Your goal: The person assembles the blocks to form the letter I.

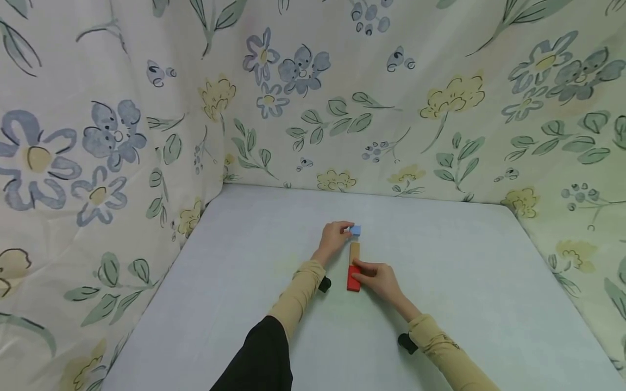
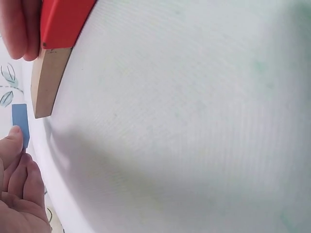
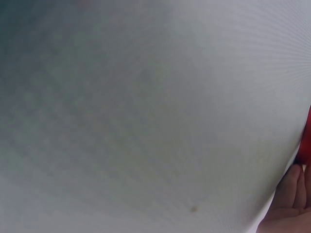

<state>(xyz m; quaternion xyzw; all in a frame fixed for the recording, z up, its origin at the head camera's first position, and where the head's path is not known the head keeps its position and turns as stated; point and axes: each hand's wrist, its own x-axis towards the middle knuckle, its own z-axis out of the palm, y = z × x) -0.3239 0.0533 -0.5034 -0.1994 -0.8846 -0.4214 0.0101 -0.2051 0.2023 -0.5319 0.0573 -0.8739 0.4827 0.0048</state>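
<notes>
My left hand (image 1: pixel 334 237) pinches a small blue block (image 1: pixel 356 231) between thumb and fingers, just past the far end of a plain wooden block (image 1: pixel 355 252). In the left wrist view a gap separates the blue block (image 2: pixel 20 124) from the wooden block (image 2: pixel 48 82). A red block (image 1: pixel 353 282) lies end to end with the wooden one, on its near side. My right hand (image 1: pixel 380 278) grips the red block near where the two meet, with thumb and fingers on its sides. Only the edge of the red block (image 3: pixel 306 141) shows in the right wrist view.
The blocks lie in a line on a white-covered table (image 1: pixel 469 271). A floral curtain (image 1: pixel 342 98) hangs along its back and both sides. Each wrist wears a small black camera, a left one (image 1: pixel 325 284) and a right one (image 1: pixel 407 343).
</notes>
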